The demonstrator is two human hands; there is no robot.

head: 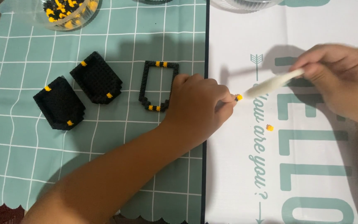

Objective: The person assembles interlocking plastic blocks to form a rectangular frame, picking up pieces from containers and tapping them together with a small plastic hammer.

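- Head view, looking straight down at a table covered by two mats: a teal mat with white grid lines [104, 137] on the left, a white mat with teal lettering [237, 174] on the right.
- Left hand [199, 105] reaches in from the lower left, curled, its fingertips pinched on a small yellow-and-black bead piece [238, 98] just over the edge of the white mat.
- Right hand [344, 81] comes in from the right, closed in a grip around a pale, slim stick-like tool [272, 83]. The tool is motion-blurred; its tip meets the bead piece at the left fingertips.
- One loose yellow bead [269, 127] lies on the white mat, below and right of the pinched piece, apart from both hands.
- On the teal mat, just left of the left hand: a black open-frame bead shape [146, 81] with yellow beads at top and bottom, unfilled inside.
- Further left, two solid black bead panels: one [97, 77] upper, one [59, 103] lower left, each with two yellow beads. They sit close together; I cannot tell whether they touch.
- Top left edge: clear bowl [88, 14] holding black and yellow beads. Top centre-right: rim of a second clear bowl [245, 6], contents not readable.
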